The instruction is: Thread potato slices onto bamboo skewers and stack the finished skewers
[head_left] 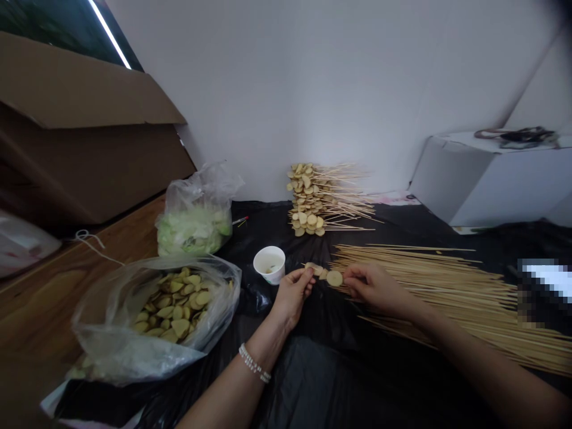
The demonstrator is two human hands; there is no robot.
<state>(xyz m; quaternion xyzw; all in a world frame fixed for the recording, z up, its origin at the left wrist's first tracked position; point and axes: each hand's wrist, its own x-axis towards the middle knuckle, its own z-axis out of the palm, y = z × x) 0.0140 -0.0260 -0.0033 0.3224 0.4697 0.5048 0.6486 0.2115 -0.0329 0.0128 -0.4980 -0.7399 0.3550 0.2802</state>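
Observation:
Between my hands is a thin wooden skewer with several round potato slices threaded on it. My left hand, a beaded bracelet at its wrist, pinches a slice near the skewer's tip. On the other side, my right hand has its fingers closed around the stick beside the slices; most of the stick is hidden by that hand. A pile of loose bamboo skewers lies under and behind my right forearm. To the left, an open clear plastic bag contains many loose potato slices.
A white paper cup stands just beyond my left hand. Finished-looking potato skewers are stacked by the wall. A bag of pale green slices, a cardboard box and a white box surround the black plastic sheet.

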